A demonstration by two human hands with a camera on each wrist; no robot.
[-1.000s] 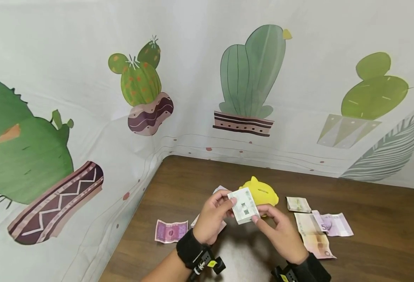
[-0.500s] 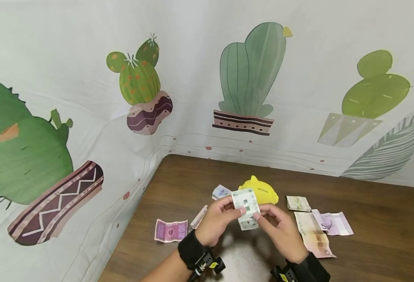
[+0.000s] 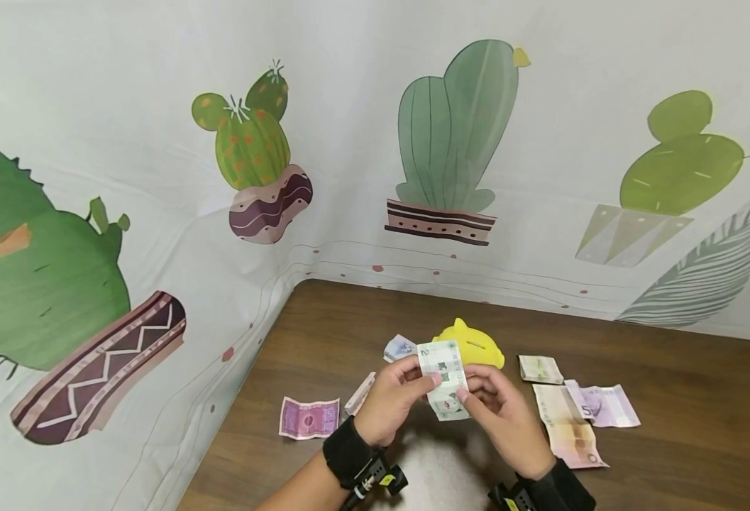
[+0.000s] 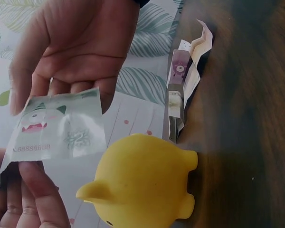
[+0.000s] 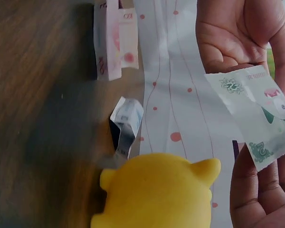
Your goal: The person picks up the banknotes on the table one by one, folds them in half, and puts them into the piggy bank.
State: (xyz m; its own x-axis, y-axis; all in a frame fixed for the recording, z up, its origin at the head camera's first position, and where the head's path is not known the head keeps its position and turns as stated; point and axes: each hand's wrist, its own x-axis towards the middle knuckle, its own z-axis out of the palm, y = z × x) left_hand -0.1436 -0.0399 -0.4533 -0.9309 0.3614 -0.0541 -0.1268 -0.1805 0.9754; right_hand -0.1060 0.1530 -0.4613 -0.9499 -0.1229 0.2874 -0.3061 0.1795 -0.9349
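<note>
A pale green banknote (image 3: pixel 441 358), marked with a 2, is held up between both hands in front of a yellow piggy bank (image 3: pixel 477 349). My left hand (image 3: pixel 389 397) pinches its left side, thumb on the near face. The right hand (image 3: pixel 507 420) grips the opposite side between thumb and fingers. Creases cross the note (image 4: pixel 61 126), and its underside shows a printed cartoon monster in the left wrist view. Behind both hands stands the piggy bank (image 5: pixel 159 190), apart from them, its slot visible in the head view.
On the brown table (image 3: pixel 336 312), a purple banknote (image 3: pixel 309 418) lies left, near a pinkish folded note (image 3: pixel 360 394) partly behind the left hand. A bluish folded note (image 3: pixel 400 348) sits beside the piggy bank. Right lie a folded greenish note (image 3: pixel 540 369), a tan note (image 3: pixel 566 426) and a lilac note (image 3: pixel 611 407).
The green banknote has gone from a folded square to a longer, opened-out strip. My left hand shifted slightly right, uncovering the bluish note. The piggy bank and the other notes stay put.
</note>
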